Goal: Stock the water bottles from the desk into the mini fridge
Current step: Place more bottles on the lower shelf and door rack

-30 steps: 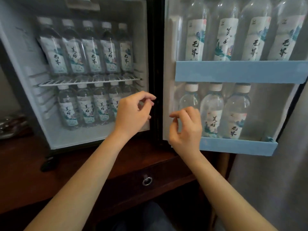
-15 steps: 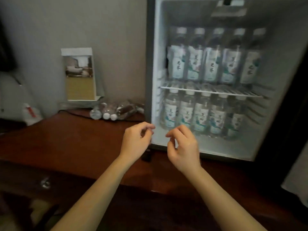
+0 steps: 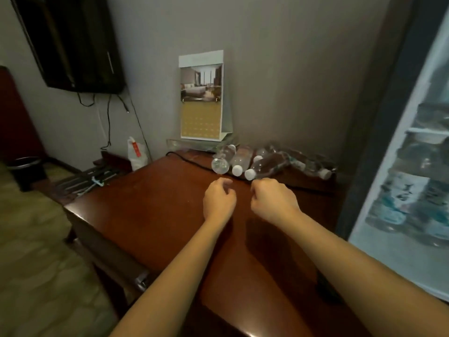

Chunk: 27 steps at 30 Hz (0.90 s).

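Water bottles [image 3: 263, 164]: lying at far table [image 3: 150, 215] edge, caps toward me for easy pickup.
Left hand [image 3: 218, 203], right hand [image 3: 274, 200]: I keep each grip loosely curled, pinching nothing.

We see both bare forearms reaching forward side by side over the desk [image 3: 150, 215]. The left hand [image 3: 219, 200] hangs above the desk's middle, fingers loosely curled, empty. The right hand [image 3: 273, 199] sits just beside it (a small gap between them), knuckles up, fingers curled under, gripping nothing, nearer the desk's back edge.
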### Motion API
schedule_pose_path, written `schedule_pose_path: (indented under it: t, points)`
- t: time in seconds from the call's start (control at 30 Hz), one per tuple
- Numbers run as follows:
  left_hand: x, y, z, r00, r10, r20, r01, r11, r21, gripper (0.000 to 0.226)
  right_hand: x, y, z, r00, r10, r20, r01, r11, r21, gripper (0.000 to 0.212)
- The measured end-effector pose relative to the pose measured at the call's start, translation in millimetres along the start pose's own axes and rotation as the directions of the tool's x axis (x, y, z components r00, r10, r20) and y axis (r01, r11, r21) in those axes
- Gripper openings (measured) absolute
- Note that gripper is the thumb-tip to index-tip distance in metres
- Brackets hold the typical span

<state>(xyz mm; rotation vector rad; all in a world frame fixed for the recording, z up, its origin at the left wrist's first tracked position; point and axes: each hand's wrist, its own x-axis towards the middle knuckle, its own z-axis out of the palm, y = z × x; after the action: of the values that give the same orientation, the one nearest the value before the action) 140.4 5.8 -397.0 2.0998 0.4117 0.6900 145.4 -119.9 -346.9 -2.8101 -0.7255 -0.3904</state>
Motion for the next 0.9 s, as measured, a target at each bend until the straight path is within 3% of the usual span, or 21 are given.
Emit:
schedule_pose_path:
  t: [0.13, 0.2, 0.3, 0.4, 0.5, 0.67, 0.9]
  points:
    - [40.7, -14.0, 5.7, 0.994, -0.029, -0.104, 0.04, 0.993, 0.111, 0.034, 58.9, 2.0, 31.4, 0.992, 0.123, 0.012, -0.123, 0.992, -0.038, 0.04]
    - [51.1, -24.6, 2.6, 0.983, 0.01, -0.183, 0.02, 0.987, 0.161, 0.038, 88.3, -3.4, 47.1, 0.99, 0.136, -0.049, -0.137, 0.99, -0.021, 0.047]
    - [55.3, -35.6, 0.8, 0.962, 0.114, -0.247, -0.053, 0.969, 0.242, 0.04, 132.3, -18.0, 68.4, 0.992, -0.006, -0.125, -0.005, 0.996, -0.085, 0.061]
    - [57.1, -42.7, 3.9, 0.96, 0.119, -0.255, -0.043, 0.957, 0.285, 0.043, 169.2, -33.9, 88.2, 0.996, -0.094, -0.008, 0.092, 0.986, -0.14, 0.073]
    - [60.4, -45.5, 5.3, 0.96, 0.072, -0.272, 0.013, 0.954, 0.301, 0.046, 187.7, -41.3, 109.3, 0.993, -0.1, 0.067, 0.113, 0.967, -0.229, 0.06]
    - [61.1, -45.5, 4.4, 0.958, 0.046, -0.283, 0.038, 0.958, 0.285, 0.049, 188.7, -48.1, 123.4, 0.983, -0.153, -0.097, 0.113, 0.938, -0.326, 0.035]
    - [63.4, -45.9, 0.7, 0.954, 0.001, -0.3, 0.066, 0.975, 0.212, 0.047, 175.9, -44.1, 120.4, 0.976, -0.066, -0.207, 0.037, 0.989, -0.145, 0.042]
